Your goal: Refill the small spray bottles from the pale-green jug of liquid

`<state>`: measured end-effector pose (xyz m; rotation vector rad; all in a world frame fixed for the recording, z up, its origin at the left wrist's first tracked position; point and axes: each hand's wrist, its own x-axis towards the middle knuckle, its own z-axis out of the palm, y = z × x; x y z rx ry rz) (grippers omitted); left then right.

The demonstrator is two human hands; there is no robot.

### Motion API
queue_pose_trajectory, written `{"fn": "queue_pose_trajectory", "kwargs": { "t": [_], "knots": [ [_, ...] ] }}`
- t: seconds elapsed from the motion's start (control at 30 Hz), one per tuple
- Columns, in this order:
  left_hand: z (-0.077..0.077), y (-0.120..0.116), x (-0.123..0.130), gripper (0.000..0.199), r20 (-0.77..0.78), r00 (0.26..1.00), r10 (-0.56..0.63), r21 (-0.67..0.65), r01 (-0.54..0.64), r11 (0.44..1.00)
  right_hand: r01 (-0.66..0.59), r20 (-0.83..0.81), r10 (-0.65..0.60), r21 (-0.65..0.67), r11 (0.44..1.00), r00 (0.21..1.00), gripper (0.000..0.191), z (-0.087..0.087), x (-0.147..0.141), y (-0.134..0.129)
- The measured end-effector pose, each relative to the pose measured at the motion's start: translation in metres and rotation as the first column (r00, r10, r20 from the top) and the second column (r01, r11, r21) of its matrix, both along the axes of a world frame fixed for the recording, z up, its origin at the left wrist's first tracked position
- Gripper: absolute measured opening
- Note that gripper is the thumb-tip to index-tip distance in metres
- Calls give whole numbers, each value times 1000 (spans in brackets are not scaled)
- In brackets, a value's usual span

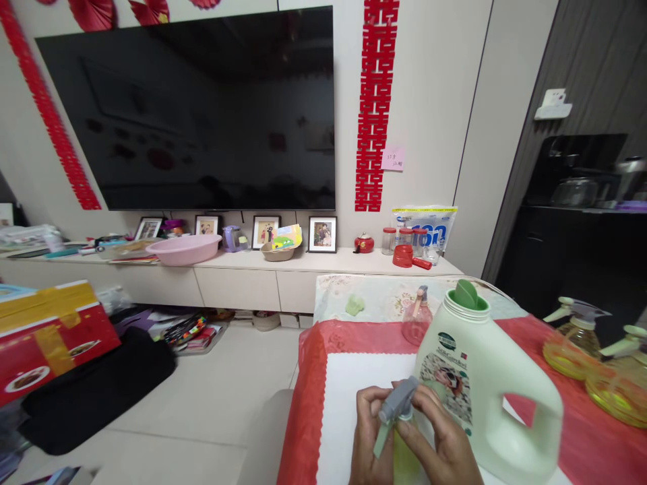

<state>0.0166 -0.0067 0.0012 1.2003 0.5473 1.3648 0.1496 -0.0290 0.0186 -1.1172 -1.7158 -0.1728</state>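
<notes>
A small spray bottle (406, 458) with a grey spray head, a pale green trigger and a yellow-green body is between my hands, low in the view. My left hand (371, 434) is closed around its near left side. On the other side, the fingers of my right hand (442, 438) pinch the collar just under the spray head. Right behind stands a large pale green jug (493, 377) with a handle and a picture label, its neck uncapped with a dark green spout piece inside. A pink spray bottle (417, 320) stands farther back.
Yellow spray bottles (573, 340) stand at the right on the red table cover (591, 431). A white mat (341, 397) lies under my hands. A crumpled green item (354, 305) is at the table's far end. A low cabinet (237, 286) runs below the television (202, 114).
</notes>
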Motion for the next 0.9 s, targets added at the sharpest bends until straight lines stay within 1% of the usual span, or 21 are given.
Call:
{"fn": "queue_pose_trajectory", "kwargs": {
  "t": [0.13, 0.23, 0.33, 0.47, 0.57, 0.67, 0.77, 0.9],
  "knots": [
    [1, 1, -1, 46, -8, 1000, -29, 5, 29, 1000, 58, -27, -58, 12, 998, 998, 29, 0, -1, -1],
    [2, 0, 0, 45, -7, 1000, -22, 11, 22, 1000, 34, 1, -34, -8, 999, 999, 28, -1, -3, -3],
    [3, 0, 1, 43, -6, 1000, -24, -13, 24, 1000, 2, 40, -1, -18, 1000, 999, 27, -1, -4, -3],
    [2, 0, 2, 44, 24, 999, -29, -12, 29, 1000, -10, 54, 11, -31, 999, 998, 23, -2, 0, -1],
    [-1, 0, 3, 45, 38, 999, -32, -10, 32, 999, 21, 64, -18, -39, 999, 998, 23, -6, 5, -1],
    [-3, 0, 3, 43, 24, 999, -25, -8, 26, 1000, 58, 41, -56, -33, 998, 998, 24, -9, 6, -1],
    [-3, 0, 2, 44, 18, 1000, -16, -9, 16, 1000, 59, 11, -59, -10, 998, 998, 24, -6, 0, -1],
    [1, -1, 1, 46, 17, 1000, -23, -23, 23, 999, -9, 19, 10, -18, 1000, 1000, 27, 3, -6, -3]
  ]
}}
